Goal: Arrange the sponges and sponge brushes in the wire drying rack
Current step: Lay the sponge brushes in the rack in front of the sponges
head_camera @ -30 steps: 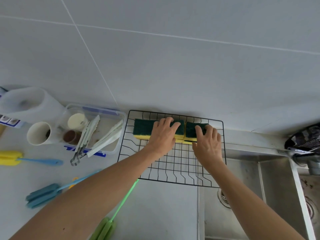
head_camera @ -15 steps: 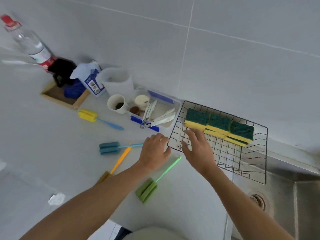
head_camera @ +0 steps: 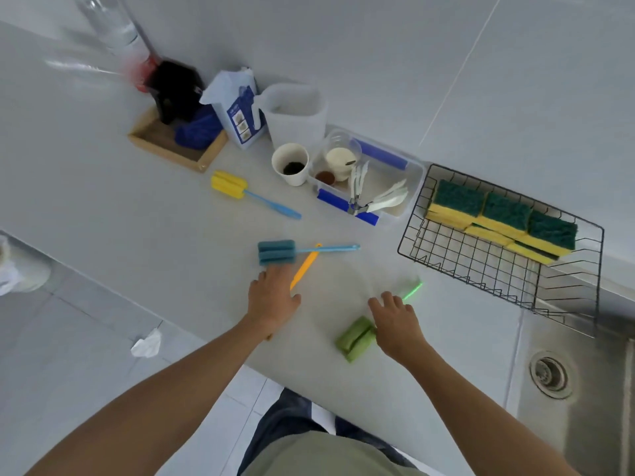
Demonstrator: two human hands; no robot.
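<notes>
1. The wire drying rack (head_camera: 494, 266) sits on the counter by the wall, its right end hanging over the sink (head_camera: 584, 389). Everything else is placed off the rack.
2. Three green-and-yellow sponges (head_camera: 505, 214) stand in a row along the rack's far side, touching each other.
3. Left hand (head_camera: 273, 300) is well left of the rack, fingers straight and flat, fingertips at the teal sponge brush (head_camera: 276, 251). It's lying over the orange brush handle (head_camera: 305, 264), not gripping anything as far as I can see.
4. Right hand (head_camera: 395, 324) is just in front of the rack's left corner, fingers loosely spread over the green sponge brush (head_camera: 357, 338). Can't tell if it's actually touching.
5. The yellow sponge brush (head_camera: 229, 184) lies farther left of the rack, beside a paper cup (head_camera: 291, 163) and a clear plastic box (head_camera: 369, 180).
</notes>
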